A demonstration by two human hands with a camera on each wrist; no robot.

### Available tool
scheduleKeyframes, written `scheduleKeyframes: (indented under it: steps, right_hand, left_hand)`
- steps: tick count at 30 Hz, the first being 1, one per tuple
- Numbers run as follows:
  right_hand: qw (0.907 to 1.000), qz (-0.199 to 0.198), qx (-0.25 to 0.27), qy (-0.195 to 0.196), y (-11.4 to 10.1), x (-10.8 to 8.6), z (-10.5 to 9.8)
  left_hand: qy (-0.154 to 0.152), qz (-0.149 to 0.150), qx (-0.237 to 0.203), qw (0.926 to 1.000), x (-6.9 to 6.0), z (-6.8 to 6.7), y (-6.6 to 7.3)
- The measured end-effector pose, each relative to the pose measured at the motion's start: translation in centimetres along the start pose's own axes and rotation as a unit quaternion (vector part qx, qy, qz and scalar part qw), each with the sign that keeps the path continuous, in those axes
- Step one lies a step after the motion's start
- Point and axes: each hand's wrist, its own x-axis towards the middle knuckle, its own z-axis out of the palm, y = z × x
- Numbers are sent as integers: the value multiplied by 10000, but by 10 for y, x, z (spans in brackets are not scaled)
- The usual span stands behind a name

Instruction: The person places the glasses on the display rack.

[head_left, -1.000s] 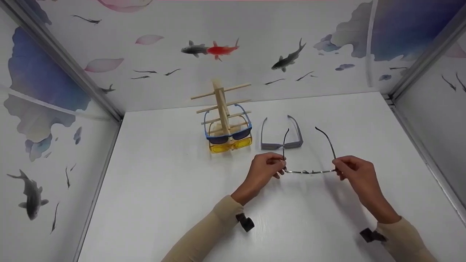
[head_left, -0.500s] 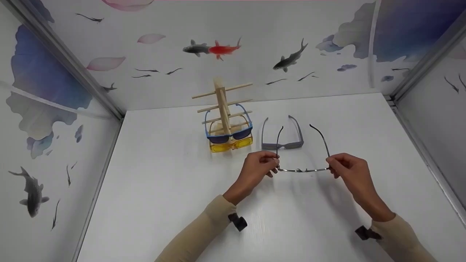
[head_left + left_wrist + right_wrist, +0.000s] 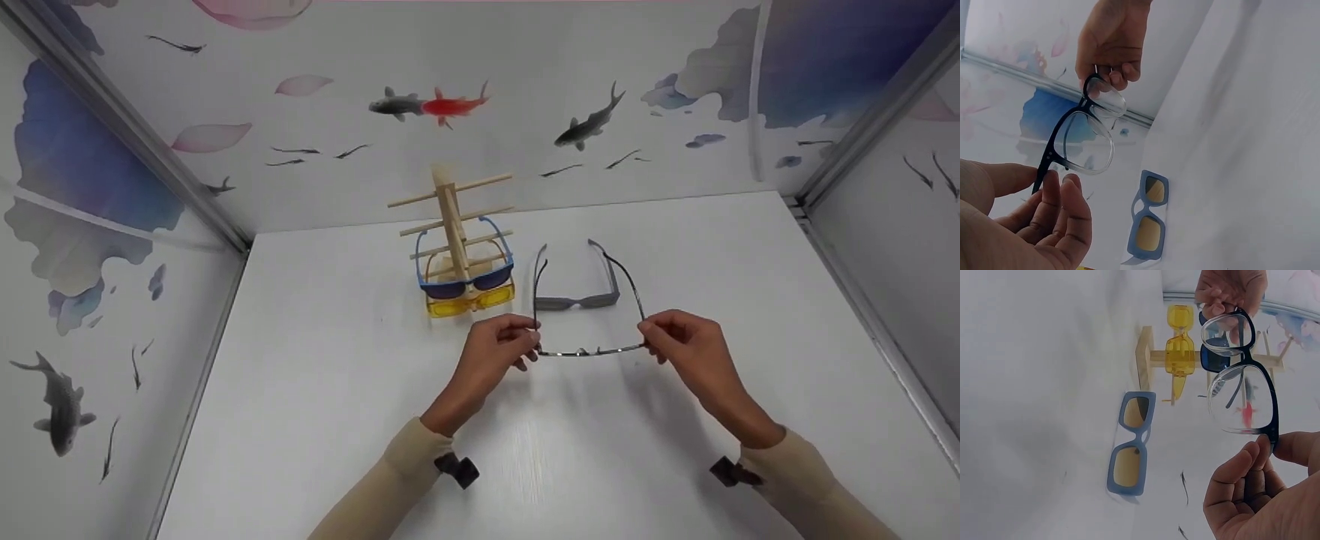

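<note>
Right now, black-topped clear eyeglasses are held unfolded above the white table, nearer me and right of the wooden display stand; the left hand and right hand each pinch one hinge end. Grey-blue sunglasses rest just right of the stand. Blue-framed sunglasses and yellow glasses hang on its lower pegs: seemingly two pairs racked, two off.

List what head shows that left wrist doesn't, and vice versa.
Head only: the wooden rack, the blue-framed sunglasses on it, the beige sleeves and the black wrist devices.
Left wrist only: the clear lower rims of the held glasses and the tan lenses of the gray-blue sunglasses.
Both: the left hand and right hand gripping the held glasses, plus the gray-blue sunglasses on the white table.
</note>
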Motion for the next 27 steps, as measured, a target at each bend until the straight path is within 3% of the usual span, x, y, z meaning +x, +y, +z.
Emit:
scheduleKeyframes:
  steps: [7,14,27]
  right_hand:
    - [9997,-17,1,-227,-11,5,16]
    - [9982,-276,324,-429,-25,9,28]
    - [9960,-500,458,-574,-42,14,38]
  left_hand:
    - [163,22,119,9998,-14,-19,5]
    - [267,166,196,9993,-29,-35,7]
    - [446,322,195,9983,-42,-47,22]
